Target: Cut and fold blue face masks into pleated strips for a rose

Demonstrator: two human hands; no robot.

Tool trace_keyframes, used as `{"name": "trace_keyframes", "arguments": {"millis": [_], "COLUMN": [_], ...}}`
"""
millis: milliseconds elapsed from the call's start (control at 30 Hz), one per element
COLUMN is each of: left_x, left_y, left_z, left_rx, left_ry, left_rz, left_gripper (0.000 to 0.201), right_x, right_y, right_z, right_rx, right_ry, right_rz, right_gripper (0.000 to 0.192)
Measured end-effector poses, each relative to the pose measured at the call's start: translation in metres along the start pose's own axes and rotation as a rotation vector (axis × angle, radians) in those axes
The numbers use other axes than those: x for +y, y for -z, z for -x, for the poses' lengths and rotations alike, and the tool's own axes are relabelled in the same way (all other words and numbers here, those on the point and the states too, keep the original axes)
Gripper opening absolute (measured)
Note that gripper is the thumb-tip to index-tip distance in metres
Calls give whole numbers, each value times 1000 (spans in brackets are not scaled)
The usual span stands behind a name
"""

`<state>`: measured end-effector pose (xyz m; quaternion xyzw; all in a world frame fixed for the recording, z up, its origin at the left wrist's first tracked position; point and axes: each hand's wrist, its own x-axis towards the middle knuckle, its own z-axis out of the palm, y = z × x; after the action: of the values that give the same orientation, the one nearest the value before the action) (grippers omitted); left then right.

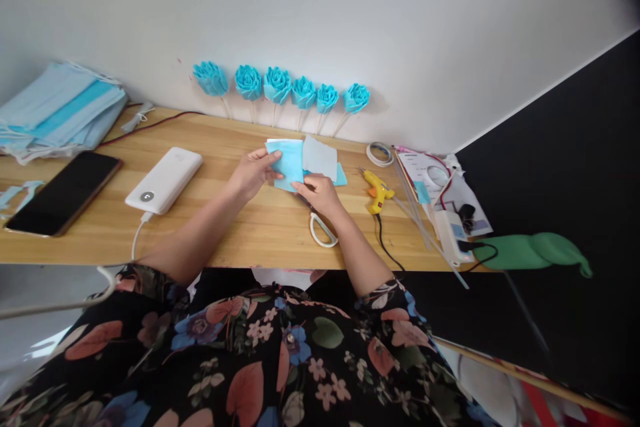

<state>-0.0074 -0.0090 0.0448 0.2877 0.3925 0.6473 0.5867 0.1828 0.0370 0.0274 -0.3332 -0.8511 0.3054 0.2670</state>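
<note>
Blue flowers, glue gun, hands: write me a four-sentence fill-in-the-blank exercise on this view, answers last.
Along the wall, the blue flowers number ____.
The body of the glue gun is ____.
The front sheet held by the left hand and the right hand is ____.
The scissors lie nearer the ____ hand.

Missing words: six; yellow; blue; right.

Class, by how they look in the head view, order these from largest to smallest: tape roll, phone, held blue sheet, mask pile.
1. Mask pile, though cut by the picture's edge
2. Phone
3. Blue sheet, partly covered by fingers
4. Tape roll
</note>
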Motion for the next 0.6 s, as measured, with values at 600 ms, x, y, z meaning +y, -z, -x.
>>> {"name": "trace_keyframes", "arguments": {"millis": [600], "left_x": [-2], "left_y": [-3], "left_z": [4], "left_rx": [12], "left_ry": [-68], "left_rz": [-232], "left_gripper": [47], "right_x": [-6], "right_y": [3], "right_z": [3], "right_rx": [85], "right_ry": [-15], "right_rz": [21], "right_gripper": [54]}}
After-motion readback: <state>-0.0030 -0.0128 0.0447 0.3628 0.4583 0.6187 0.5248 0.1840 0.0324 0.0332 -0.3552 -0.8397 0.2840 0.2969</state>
